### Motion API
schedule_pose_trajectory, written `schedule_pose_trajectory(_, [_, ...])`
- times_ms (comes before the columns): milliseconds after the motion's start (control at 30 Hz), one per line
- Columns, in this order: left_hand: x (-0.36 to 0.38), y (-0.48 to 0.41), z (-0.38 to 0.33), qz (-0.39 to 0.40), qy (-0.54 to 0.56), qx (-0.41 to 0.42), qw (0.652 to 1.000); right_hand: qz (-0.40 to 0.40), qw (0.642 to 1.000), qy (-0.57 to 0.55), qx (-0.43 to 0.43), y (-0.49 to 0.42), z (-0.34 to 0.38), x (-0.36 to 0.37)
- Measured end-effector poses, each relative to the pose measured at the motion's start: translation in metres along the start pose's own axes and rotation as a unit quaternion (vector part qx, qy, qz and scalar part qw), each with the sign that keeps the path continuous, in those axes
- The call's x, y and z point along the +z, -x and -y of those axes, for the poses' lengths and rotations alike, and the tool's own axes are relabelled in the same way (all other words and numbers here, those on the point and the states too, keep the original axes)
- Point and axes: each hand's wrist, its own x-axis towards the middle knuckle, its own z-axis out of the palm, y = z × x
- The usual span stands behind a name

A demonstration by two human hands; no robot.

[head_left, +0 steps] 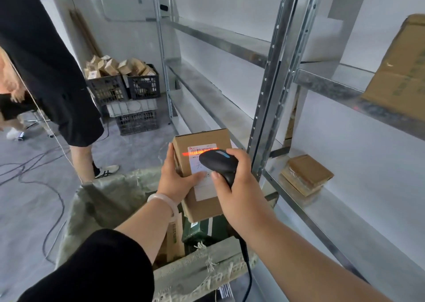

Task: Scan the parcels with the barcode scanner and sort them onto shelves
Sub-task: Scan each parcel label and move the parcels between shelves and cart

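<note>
The left hand (177,179) holds a brown cardboard parcel (203,206). Its fingers are curled round the left side of the parcel, and its thumb presses on the white label (204,192) on top. A pale bracelet (165,202) sits on that wrist.

The right hand (239,186) is over the right side of the parcel. It grips a black barcode scanner (220,161), with the fingers wrapped round the handle. The scanner's nose points at the far end of the label. A red line of light (192,154) lies across the barcode there. The scanner's black cable (247,267) hangs down on the near side of the parcel.

Right under the parcel is an open grey-green woven sack (110,200). A dark green box (197,230) and a brown box (174,242) lie inside it.

To the right of the parcel stands a metal shelf rack (271,94). A stack of flat brown packets (305,175) rests on a low shelf, right of the parcel. A big cardboard box (400,71) sits on a higher shelf, far off to the right.

Behind the parcel and to the left, black crates (124,87) are piled up, full of small boxes (115,67). Another person in black clothes (46,60) stands left of the parcel. Dark wires (34,163) lie on the floor there.
</note>
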Motion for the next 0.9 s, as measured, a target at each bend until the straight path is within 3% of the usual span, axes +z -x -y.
schedule_pose_trajectory(400, [-0.005,-0.011,0.014,0.001,-0.018,-0.030,0.999,-0.005,1.000,0.016,-0.012,-0.001,0.000,0.003])
schedule_pose_trajectory(633, [-0.013,-0.012,0.042,-0.012,-0.029,-0.123,0.992,0.028,0.998,0.054,0.021,0.003,-0.022,0.010])
schedule_pose_trajectory(900, [-0.059,-0.021,0.086,-0.080,-0.015,-0.245,0.966,0.074,0.995,0.023,0.060,-0.007,-0.046,0.049])
